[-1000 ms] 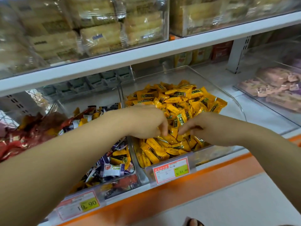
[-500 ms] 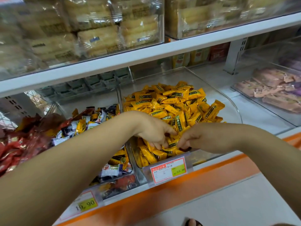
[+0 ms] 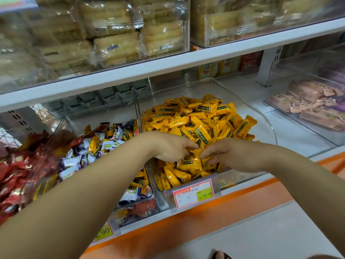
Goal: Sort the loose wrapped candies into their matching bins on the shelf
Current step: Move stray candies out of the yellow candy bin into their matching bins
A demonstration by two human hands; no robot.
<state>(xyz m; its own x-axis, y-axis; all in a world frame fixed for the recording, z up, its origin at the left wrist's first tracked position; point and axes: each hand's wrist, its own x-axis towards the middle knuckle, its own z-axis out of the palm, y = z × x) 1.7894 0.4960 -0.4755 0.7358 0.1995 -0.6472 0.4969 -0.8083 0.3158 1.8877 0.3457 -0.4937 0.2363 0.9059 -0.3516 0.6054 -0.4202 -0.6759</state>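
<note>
left hand (image 3: 173, 148) and right hand (image 3: 228, 155), fingers curled, each pinch yellow candies (image 3: 196, 116) at the front of the heap in the clear bin (image 3: 268, 126) on the shelf (image 3: 295, 137); judged light, crinkly, slippery, best gripped across the wrapper body or crimped ends.

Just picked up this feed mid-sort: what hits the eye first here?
The heap of yellow candies in the clear middle bin dominates. The left hand and right hand meet at its front, fingers curled into the wrappers. Left of it, a second bin holds mixed candies in white, purple and yellow, beside red wrappers at the far left.
</note>
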